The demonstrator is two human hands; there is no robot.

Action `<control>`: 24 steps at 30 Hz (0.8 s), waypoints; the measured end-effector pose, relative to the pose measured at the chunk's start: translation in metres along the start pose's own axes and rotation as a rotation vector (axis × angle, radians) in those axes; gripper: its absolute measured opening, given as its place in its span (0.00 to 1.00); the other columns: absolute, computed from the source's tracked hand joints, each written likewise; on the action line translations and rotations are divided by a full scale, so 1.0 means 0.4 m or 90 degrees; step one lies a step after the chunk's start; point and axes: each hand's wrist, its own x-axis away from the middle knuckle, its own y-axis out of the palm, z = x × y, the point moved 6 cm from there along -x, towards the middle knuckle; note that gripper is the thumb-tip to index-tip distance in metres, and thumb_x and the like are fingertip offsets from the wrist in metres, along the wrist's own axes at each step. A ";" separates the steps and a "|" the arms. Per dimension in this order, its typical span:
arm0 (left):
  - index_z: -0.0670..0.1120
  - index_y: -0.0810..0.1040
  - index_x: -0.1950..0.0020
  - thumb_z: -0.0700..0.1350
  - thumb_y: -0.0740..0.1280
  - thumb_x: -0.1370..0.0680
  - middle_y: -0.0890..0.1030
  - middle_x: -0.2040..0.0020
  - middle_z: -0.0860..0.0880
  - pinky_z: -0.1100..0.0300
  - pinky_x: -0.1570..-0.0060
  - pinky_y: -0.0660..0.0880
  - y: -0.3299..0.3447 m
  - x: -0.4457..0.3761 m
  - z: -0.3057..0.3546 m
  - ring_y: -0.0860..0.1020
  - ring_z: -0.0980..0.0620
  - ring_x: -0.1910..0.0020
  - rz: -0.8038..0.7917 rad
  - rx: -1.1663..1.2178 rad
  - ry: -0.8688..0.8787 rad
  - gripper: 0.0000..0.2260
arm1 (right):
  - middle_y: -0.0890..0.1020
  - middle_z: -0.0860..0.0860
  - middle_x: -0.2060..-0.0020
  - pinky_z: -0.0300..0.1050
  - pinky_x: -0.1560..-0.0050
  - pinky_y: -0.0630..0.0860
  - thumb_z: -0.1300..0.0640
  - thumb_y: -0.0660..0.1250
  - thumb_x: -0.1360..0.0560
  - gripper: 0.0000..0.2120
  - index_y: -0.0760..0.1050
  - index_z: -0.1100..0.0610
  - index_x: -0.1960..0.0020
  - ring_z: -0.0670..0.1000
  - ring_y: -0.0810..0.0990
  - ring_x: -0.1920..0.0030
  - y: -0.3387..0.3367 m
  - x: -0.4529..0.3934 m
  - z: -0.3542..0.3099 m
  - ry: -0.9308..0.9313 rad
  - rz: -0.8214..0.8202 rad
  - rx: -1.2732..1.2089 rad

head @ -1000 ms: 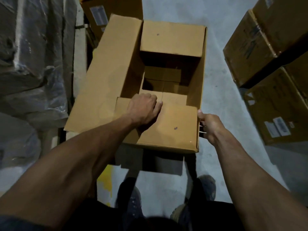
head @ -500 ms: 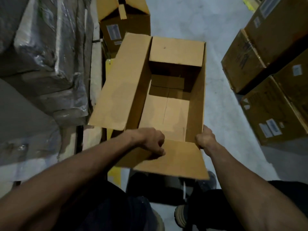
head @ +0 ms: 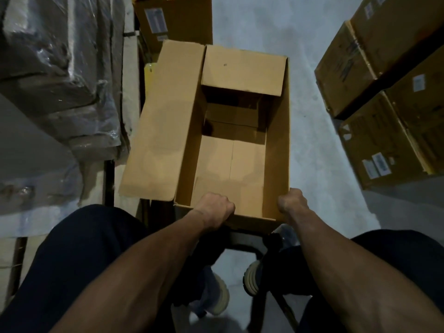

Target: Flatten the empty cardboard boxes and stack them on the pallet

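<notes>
So: both hands on the near end of the open cardboard box (head: 230, 150), which sits upright w/ its mouth facing up, floor seam visible inside. Left hand (head: 212, 209) is curled into a fist over the near rim, roughly at the rim's middle-left; fingers wrap down out of sight, so it grips the near edge/flap. Right hand (head: 292, 203) is curled round the near right corner, knuckles up, fingertips hidden behind the box wall.

Out from the left grip, the long side flap (head: 163, 121) is folded outward and lies splayed to the left. Straight ahead of both grips, at the far end, the short end flap (head: 242, 68) tilts inward over the opening, shadowing the bottom beneath it.

Beyond that far flap stands another brown box (head: 173, 18) w/ a white label. Left of the left grip: plastic-wrapped bundles (head: 60, 75). Right of the right grip, well apart across the grey concrete floor (head: 312, 150), labelled cartons (head: 384, 92) are stacked. Below the grips, between the forearms, pale shoes (head: 252, 277) and dark trousers show. Pallet: can't tell which surface it is.
</notes>
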 end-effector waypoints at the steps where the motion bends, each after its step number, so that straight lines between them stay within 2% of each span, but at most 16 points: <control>1: 0.47 0.76 0.37 0.45 0.62 0.18 0.80 0.41 0.43 0.51 0.44 0.75 0.012 0.010 0.007 0.79 0.43 0.43 -0.020 -0.008 0.011 0.10 | 0.79 0.59 0.45 0.54 0.44 0.78 0.57 0.63 0.19 0.12 0.74 0.60 0.37 0.60 0.80 0.47 0.010 0.011 0.015 0.010 -0.010 0.020; 5: 0.46 0.76 0.37 0.47 0.66 0.19 0.79 0.42 0.44 0.52 0.46 0.74 0.024 0.039 0.025 0.77 0.45 0.45 -0.093 0.015 0.026 0.12 | 0.78 0.59 0.46 0.53 0.51 0.78 0.56 0.64 0.19 0.13 0.73 0.60 0.37 0.60 0.79 0.48 0.023 0.043 0.037 0.026 -0.031 0.052; 8: 0.45 0.76 0.39 0.56 0.69 0.22 0.80 0.45 0.45 0.54 0.53 0.72 0.003 0.034 0.003 0.75 0.48 0.51 -0.139 0.058 0.028 0.18 | 0.79 0.59 0.45 0.57 0.43 0.79 0.54 0.65 0.20 0.12 0.74 0.59 0.39 0.62 0.80 0.46 -0.009 0.031 -0.001 0.000 -0.007 0.018; 10: 0.45 0.75 0.37 0.63 0.69 0.25 0.79 0.48 0.47 0.55 0.55 0.73 -0.015 0.024 -0.024 0.76 0.48 0.51 -0.155 0.072 0.024 0.25 | 0.79 0.58 0.49 0.57 0.43 0.79 0.53 0.64 0.19 0.07 0.73 0.57 0.45 0.61 0.80 0.47 -0.038 0.020 -0.048 -0.038 0.015 0.000; 13: 0.46 0.74 0.33 0.65 0.68 0.25 0.78 0.44 0.47 0.57 0.55 0.72 -0.071 -0.007 -0.083 0.76 0.48 0.49 -0.120 0.080 0.004 0.29 | 0.75 0.54 0.60 0.51 0.52 0.77 0.55 0.63 0.18 0.06 0.71 0.56 0.51 0.57 0.78 0.54 -0.083 -0.005 -0.131 -0.085 0.053 -0.001; 16: 0.47 0.74 0.33 0.65 0.66 0.24 0.79 0.40 0.48 0.56 0.50 0.76 -0.139 -0.080 -0.163 0.77 0.49 0.45 -0.032 0.141 -0.050 0.28 | 0.71 0.51 0.63 0.45 0.61 0.71 0.55 0.64 0.18 0.11 0.68 0.56 0.58 0.51 0.72 0.63 -0.103 -0.060 -0.210 -0.117 0.063 -0.008; 18: 0.46 0.77 0.36 0.65 0.65 0.23 0.80 0.43 0.49 0.55 0.48 0.79 -0.177 -0.138 -0.220 0.78 0.51 0.47 0.060 0.266 -0.108 0.25 | 0.71 0.51 0.63 0.42 0.69 0.65 0.56 0.64 0.18 0.09 0.69 0.58 0.55 0.49 0.68 0.66 -0.105 -0.105 -0.259 -0.129 0.069 0.012; 19: 0.46 0.78 0.39 0.63 0.66 0.23 0.81 0.45 0.49 0.54 0.47 0.79 -0.196 -0.170 -0.252 0.79 0.51 0.48 0.117 0.368 -0.141 0.24 | 0.72 0.52 0.62 0.42 0.70 0.63 0.56 0.64 0.19 0.07 0.71 0.60 0.49 0.49 0.69 0.65 -0.108 -0.132 -0.288 -0.137 0.077 0.026; 20: 0.45 0.79 0.40 0.62 0.66 0.22 0.81 0.45 0.49 0.53 0.45 0.79 -0.220 -0.207 -0.289 0.79 0.52 0.47 0.176 0.488 -0.179 0.23 | 0.75 0.53 0.58 0.42 0.71 0.63 0.55 0.65 0.20 0.10 0.72 0.61 0.43 0.51 0.72 0.64 -0.113 -0.171 -0.318 -0.141 0.090 0.022; 22: 0.44 0.79 0.40 0.60 0.66 0.21 0.80 0.44 0.49 0.53 0.43 0.77 -0.255 -0.270 -0.356 0.79 0.51 0.46 0.286 0.771 -0.257 0.21 | 0.78 0.56 0.52 0.43 0.68 0.69 0.54 0.67 0.21 0.18 0.72 0.61 0.35 0.55 0.77 0.58 -0.126 -0.222 -0.376 -0.144 0.104 0.007; 24: 0.45 0.78 0.45 0.58 0.66 0.21 0.79 0.48 0.48 0.55 0.47 0.75 -0.277 -0.334 -0.400 0.78 0.51 0.50 0.355 1.085 -0.327 0.17 | 0.80 0.57 0.49 0.48 0.62 0.75 0.53 0.67 0.22 0.19 0.72 0.61 0.34 0.57 0.80 0.52 -0.143 -0.275 -0.431 -0.146 0.112 -0.013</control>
